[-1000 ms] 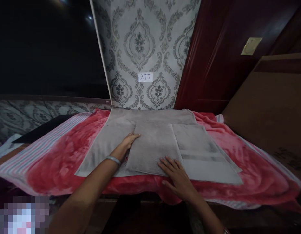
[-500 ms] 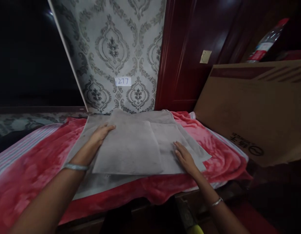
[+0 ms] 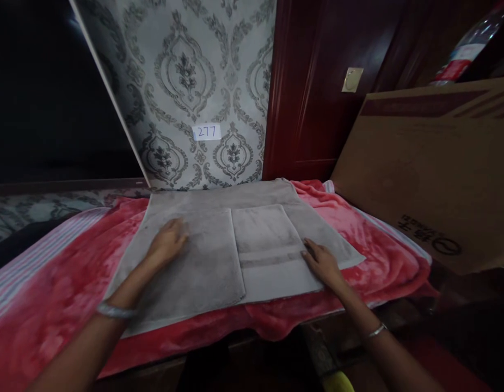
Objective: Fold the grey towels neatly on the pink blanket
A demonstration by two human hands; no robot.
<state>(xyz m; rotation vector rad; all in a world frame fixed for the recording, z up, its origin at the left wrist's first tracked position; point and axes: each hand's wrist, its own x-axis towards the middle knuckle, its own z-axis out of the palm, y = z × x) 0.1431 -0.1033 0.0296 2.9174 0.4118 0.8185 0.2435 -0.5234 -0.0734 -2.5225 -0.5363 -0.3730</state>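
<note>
A grey towel (image 3: 219, 198) lies spread on a red blanket (image 3: 68, 283), with folded layers on top of it. My left hand (image 3: 167, 243) rests flat on the left folded layer (image 3: 203, 267), fingers stretched out. At the right edge of the smaller folded layer (image 3: 268, 245), which has a darker stripe, lies my right hand (image 3: 322, 262), also flat with fingers apart. Each wrist wears a bracelet.
A large cardboard box (image 3: 431, 163) leans at the right, beside the blanket. Patterned grey wallpaper with a label reading 277 (image 3: 206, 132) stands behind, next to a dark red door (image 3: 317, 87). A bottle (image 3: 464, 51) shows at the top right.
Both hands slid outward over the towel: the left a little toward me, the right from the near edge to the right side. The folded layers now lie flatter and my view has turned right.
</note>
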